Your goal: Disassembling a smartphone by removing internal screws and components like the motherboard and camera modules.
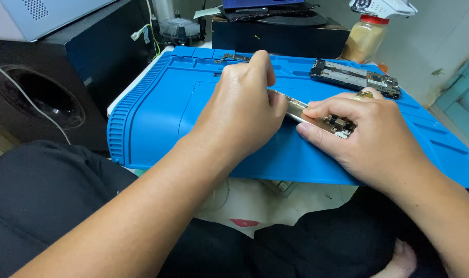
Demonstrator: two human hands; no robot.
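Note:
A narrow metal circuit board piece (316,119) lies between both hands over the blue repair mat (157,108). My left hand (242,110) is curled over its left end, fingers closed on it. My right hand (365,134) pinches its right end between thumb and forefinger; a gold ring (363,95) sits on one finger. The middle of the piece shows between the hands, the ends are hidden.
A dismantled phone frame with boards (355,77) lies at the mat's far right. Small metal parts (232,57) rest at the far edge. A black speaker box (54,82) stands left, a black box (280,33) and spray bottle (365,36) behind. My dark-clothed legs (49,206) are below.

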